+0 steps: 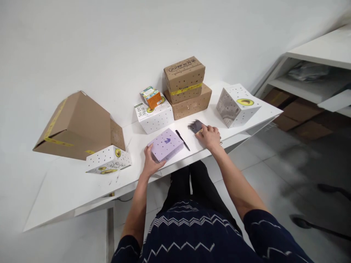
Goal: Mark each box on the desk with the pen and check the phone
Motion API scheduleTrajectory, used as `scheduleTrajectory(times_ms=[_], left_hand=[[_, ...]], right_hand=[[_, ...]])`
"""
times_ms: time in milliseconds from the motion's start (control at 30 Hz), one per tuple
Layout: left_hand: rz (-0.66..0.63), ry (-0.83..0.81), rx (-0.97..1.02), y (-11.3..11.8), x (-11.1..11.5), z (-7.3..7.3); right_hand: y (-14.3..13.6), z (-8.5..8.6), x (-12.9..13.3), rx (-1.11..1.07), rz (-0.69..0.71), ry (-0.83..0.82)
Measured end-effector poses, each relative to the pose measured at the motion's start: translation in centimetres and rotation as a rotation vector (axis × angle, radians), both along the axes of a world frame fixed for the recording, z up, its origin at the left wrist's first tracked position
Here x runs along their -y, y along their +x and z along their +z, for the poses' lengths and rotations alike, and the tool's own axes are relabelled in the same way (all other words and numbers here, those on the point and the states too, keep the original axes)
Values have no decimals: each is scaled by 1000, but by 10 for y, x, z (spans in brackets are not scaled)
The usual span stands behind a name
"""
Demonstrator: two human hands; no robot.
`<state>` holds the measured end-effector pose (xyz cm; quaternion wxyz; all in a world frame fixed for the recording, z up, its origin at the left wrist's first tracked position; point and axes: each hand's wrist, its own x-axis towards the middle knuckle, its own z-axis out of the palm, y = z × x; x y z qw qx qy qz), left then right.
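My left hand grips the near left corner of a small purple dotted box, thumb on the front side and fingers on the left side. The box rests on the white table. Just right of it lies a black pen, touched by neither hand. My right hand is closed over the near right part of a dark phone lying on the table. Something small and metallic shows beside that hand's outer edge, too small to make out.
Behind stand a white box with an orange box on it, and two stacked brown cartons. A white avocado box is at right; a large carton and another avocado box at left. Shelves stand far right.
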<state>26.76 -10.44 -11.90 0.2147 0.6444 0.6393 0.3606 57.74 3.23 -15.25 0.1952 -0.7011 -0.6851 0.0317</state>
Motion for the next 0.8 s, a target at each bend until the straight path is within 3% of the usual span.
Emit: scheduleTrajectory(times_ms=[167,267,433,533,633,800], left_hand=[[594,182,-187,18,42,-5],[782,128,-333,23,54,-4],[788,118,-596,23,53,-4],[706,173,-665,19,42,-3],[605,179,-690,11,21,-1],[624,115,-717,-2,-26,3]], right_hand=[[3,-9,3,-71,-27,115],[3,-14,3,-90,-13,163],[9,-16,5,-114,8,195],[18,-12,7,-131,9,227],[24,-6,12,-166,16,264],[27,6,24,-245,27,305]])
